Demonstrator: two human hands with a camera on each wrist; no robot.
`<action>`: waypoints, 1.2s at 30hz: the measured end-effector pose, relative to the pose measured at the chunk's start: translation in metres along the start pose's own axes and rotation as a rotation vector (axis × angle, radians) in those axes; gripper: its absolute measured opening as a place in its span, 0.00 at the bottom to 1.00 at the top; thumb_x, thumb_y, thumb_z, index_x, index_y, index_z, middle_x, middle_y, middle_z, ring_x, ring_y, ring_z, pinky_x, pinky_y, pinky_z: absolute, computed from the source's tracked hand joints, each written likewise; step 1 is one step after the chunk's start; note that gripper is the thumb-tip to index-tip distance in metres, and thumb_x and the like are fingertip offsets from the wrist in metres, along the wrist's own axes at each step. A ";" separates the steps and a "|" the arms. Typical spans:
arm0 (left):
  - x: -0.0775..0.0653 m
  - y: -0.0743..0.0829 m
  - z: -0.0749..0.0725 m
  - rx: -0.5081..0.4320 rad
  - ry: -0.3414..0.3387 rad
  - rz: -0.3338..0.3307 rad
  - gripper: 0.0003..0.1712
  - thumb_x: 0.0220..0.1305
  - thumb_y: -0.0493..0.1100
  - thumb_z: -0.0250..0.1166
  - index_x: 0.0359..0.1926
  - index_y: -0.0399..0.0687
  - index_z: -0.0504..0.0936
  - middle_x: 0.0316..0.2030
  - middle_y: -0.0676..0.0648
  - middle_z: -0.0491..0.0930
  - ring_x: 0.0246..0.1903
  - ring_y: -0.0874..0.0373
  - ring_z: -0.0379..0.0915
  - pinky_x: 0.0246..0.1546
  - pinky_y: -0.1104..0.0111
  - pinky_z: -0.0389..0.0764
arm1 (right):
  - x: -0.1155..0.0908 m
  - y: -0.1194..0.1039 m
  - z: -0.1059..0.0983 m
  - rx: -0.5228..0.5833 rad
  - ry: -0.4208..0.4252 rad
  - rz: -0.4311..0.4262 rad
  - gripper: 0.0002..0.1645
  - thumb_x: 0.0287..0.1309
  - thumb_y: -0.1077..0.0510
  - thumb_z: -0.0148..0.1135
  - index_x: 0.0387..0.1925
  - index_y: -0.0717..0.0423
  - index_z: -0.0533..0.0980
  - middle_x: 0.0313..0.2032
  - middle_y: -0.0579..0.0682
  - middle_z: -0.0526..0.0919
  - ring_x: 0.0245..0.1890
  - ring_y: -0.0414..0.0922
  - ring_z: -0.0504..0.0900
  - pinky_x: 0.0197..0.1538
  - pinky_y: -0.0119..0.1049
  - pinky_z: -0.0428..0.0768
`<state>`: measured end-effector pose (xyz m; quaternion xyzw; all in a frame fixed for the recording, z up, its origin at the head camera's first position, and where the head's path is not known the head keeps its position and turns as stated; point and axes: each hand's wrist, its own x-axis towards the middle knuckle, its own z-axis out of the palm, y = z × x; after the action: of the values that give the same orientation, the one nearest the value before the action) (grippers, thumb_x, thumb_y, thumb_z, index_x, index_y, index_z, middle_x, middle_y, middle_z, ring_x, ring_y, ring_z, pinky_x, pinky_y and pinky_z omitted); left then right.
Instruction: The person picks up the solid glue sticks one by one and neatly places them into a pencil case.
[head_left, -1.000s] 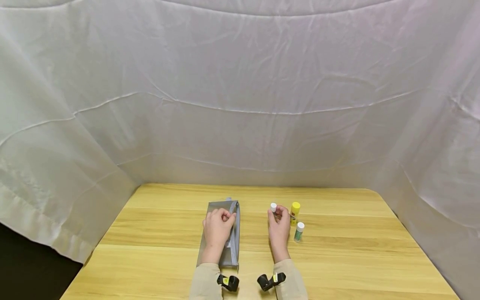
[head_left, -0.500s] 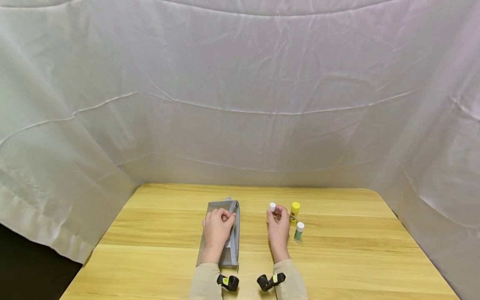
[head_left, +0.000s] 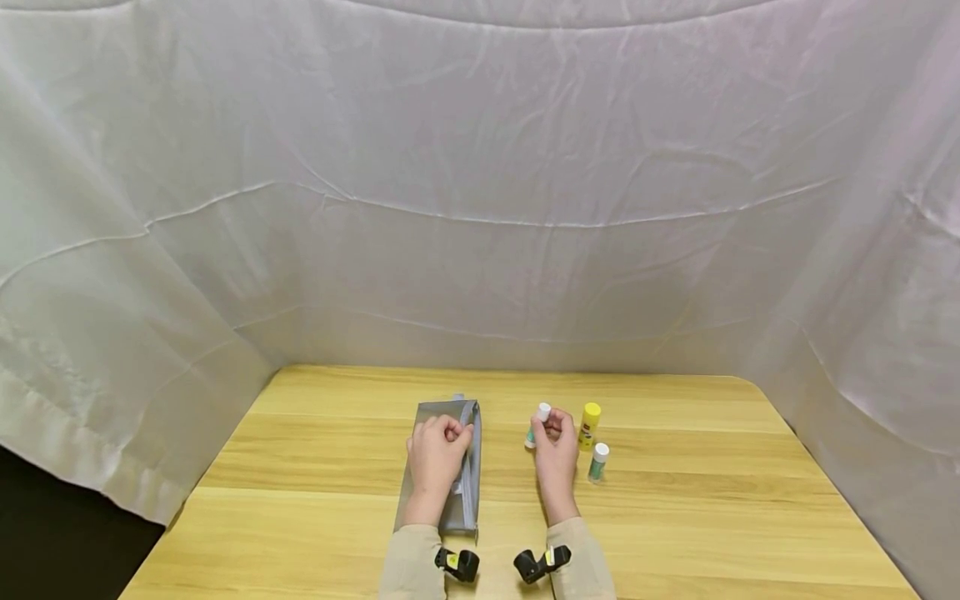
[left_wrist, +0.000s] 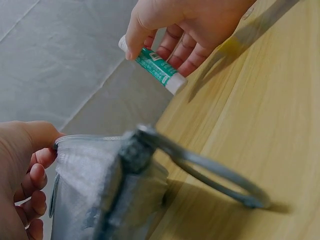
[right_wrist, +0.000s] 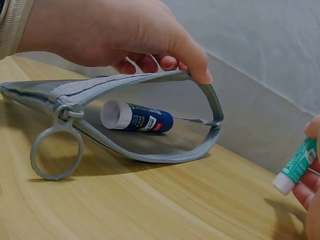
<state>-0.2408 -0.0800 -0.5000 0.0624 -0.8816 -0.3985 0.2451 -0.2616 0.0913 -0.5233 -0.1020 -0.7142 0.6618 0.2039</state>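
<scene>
My left hand (head_left: 437, 457) pinches the upper zipper edge of a grey mesh zip pouch (head_left: 457, 522), holding its mouth apart. Inside the pouch, a blue glue stick (right_wrist: 149, 120) with a white end lies on its side, as the right wrist view shows. A large ring pull (right_wrist: 56, 154) hangs from the zipper at the near end. To the right of the pouch, my right hand (head_left: 557, 467) grips a green-and-white glue stick (left_wrist: 156, 66) between thumb and fingers, tilted and above the table.
A yellow glue stick (head_left: 588, 427) stands just right of my right hand. Closer to me is another green glue stick (head_left: 597, 463) with a white cap, also upright. The wooden table (head_left: 712, 500) is enclosed by pale grey curtains (head_left: 525, 275).
The glue stick in my right hand has tipped and shifted slightly left, so its green body now shows in the head view. My left hand and the pouch have hardly moved.
</scene>
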 end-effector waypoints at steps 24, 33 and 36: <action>-0.002 0.004 -0.001 -0.019 0.006 0.008 0.15 0.53 0.49 0.72 0.18 0.55 0.75 0.19 0.56 0.68 0.27 0.58 0.63 0.41 0.61 0.61 | 0.002 0.001 -0.002 0.083 -0.020 0.052 0.15 0.63 0.57 0.62 0.46 0.61 0.71 0.38 0.49 0.75 0.34 0.37 0.73 0.37 0.25 0.73; -0.001 0.004 -0.001 -0.016 0.006 0.005 0.15 0.53 0.49 0.72 0.18 0.55 0.75 0.19 0.56 0.68 0.27 0.58 0.63 0.41 0.61 0.61 | 0.000 -0.010 -0.005 0.114 -0.065 0.111 0.16 0.64 0.58 0.61 0.48 0.64 0.70 0.39 0.49 0.74 0.35 0.36 0.73 0.39 0.30 0.77; 0.000 0.003 0.000 -0.013 0.010 0.008 0.15 0.53 0.49 0.72 0.18 0.55 0.75 0.19 0.56 0.68 0.27 0.58 0.63 0.40 0.62 0.61 | -0.002 -0.017 -0.006 0.117 -0.081 0.127 0.15 0.64 0.60 0.60 0.48 0.65 0.70 0.38 0.50 0.74 0.34 0.37 0.73 0.40 0.33 0.79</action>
<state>-0.2400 -0.0785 -0.4980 0.0592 -0.8780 -0.4027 0.2518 -0.2554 0.0943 -0.5068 -0.1079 -0.6742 0.7174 0.1381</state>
